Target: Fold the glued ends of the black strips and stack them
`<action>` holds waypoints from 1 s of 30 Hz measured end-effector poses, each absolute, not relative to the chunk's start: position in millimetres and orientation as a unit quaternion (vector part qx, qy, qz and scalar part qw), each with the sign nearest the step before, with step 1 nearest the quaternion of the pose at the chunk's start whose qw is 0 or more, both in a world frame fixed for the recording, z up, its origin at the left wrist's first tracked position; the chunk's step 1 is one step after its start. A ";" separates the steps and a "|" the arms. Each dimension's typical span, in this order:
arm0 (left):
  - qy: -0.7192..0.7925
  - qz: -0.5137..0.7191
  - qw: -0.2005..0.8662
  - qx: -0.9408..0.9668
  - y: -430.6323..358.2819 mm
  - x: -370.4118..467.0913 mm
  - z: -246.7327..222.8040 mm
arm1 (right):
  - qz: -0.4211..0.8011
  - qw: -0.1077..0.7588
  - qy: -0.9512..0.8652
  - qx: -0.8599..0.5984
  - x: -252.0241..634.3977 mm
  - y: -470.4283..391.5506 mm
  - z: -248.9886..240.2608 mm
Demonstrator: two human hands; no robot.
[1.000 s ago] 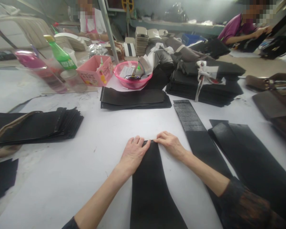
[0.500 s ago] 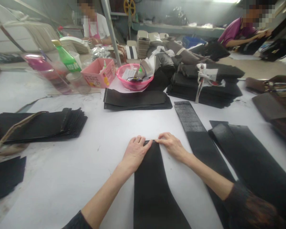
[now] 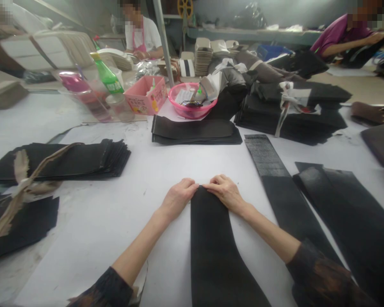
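Note:
A long black strip of leather-like material [image 3: 214, 243] runs from the bottom edge up the middle of the white table [image 3: 115, 238]. My left hand [image 3: 180, 195] pinches the left corner of its far end, fingers closed. On the right corner of that same end, my right hand [image 3: 224, 192] is closed too, thumb and forefinger on the edge. The fingertips of both hands almost meet. Right of my right hand lies another black strip [image 3: 284, 204] with a shinier, rough far end, and beyond it are wider black pieces [image 3: 348, 213].
Black stacks lie ahead [image 3: 195, 131], at left [image 3: 67, 162] and, tied, at back right [image 3: 297, 111]. A pink basin [image 3: 192, 106], a pink box [image 3: 147, 96] and a green bottle [image 3: 107, 74] stand farther back. Two people [image 3: 144, 40] work beyond the table.
The view has swung slightly left, so most things appear farther right. My left hand has drawn its fingers together at the strip's far end; my right hand has come further over its corner.

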State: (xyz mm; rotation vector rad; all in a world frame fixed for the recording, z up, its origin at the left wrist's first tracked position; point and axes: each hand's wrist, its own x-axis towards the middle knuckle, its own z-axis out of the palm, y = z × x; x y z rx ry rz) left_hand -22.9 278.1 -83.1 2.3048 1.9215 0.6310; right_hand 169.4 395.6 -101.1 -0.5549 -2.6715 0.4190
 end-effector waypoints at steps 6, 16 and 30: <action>0.597 0.191 0.022 0.779 278.4 -32.6 -89.0 | 0.121 0.158 -0.960 -0.197 169.2 396.0 -96.9; 0.580 0.190 -0.029 0.792 277.0 -34.6 -94.9 | 0.067 0.112 -0.976 -0.173 169.6 394.7 -94.0; 0.598 0.202 -0.002 0.776 270.2 -34.7 -96.0 | 0.053 0.079 -0.983 -0.158 166.6 394.3 -85.8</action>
